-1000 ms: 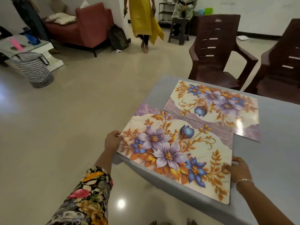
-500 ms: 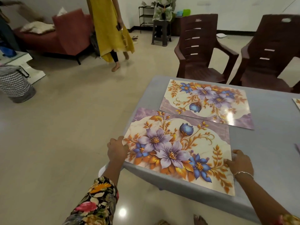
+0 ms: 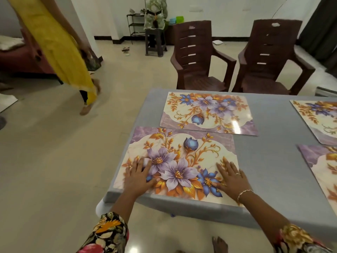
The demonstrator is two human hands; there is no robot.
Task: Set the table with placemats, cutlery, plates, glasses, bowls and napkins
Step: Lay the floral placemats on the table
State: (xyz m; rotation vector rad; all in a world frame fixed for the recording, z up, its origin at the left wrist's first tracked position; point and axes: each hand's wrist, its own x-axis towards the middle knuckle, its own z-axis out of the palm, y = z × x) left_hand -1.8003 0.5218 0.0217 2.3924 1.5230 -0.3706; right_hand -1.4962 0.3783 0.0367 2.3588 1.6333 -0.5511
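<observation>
Both my hands have left the side edges of the near placemat [image 3: 184, 156] and now press on top: left hand [image 3: 137, 177] and right hand [image 3: 230, 177] flat, fingers spread, at the near-left corner of the grey table [image 3: 269, 161].

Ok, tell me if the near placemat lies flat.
Flat: near placemat lies on the table, left hand and right hand spread on it.
</observation>
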